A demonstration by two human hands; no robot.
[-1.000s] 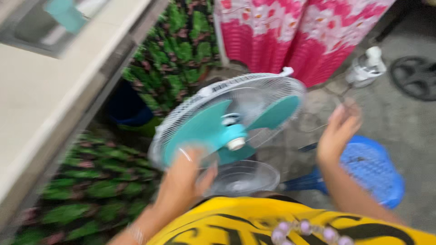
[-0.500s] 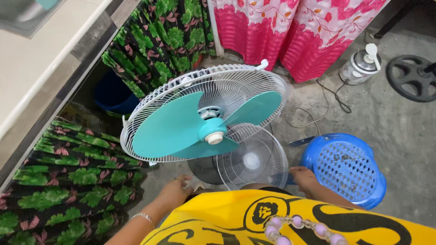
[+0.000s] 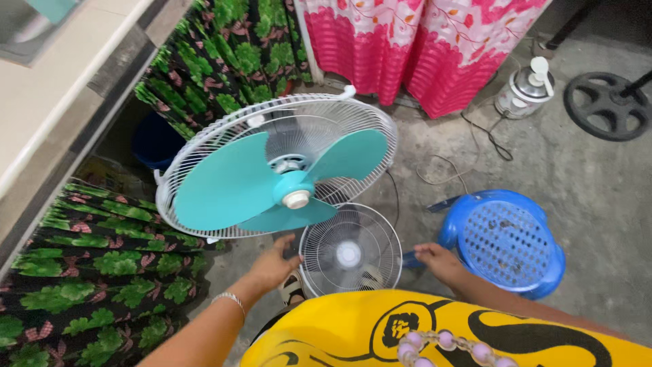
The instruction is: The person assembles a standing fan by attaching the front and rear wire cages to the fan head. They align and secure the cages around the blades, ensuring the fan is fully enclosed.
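Head view: both my hands at the loose front grille (image 3: 350, 250), blades exposed.
My left hand (image 3: 273, 266) and right hand (image 3: 435, 260) rest open-fingered at its rim; it may slip onto the teal blades (image 3: 272, 180).

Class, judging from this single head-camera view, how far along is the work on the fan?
Done: the front grille is off and stands on the floor, leaving the teal blades bare. In hand: the left hand and right hand reach either side of that grille, neither clearly gripping. Left: the blades and hub cap remain mounted in the rear guard.
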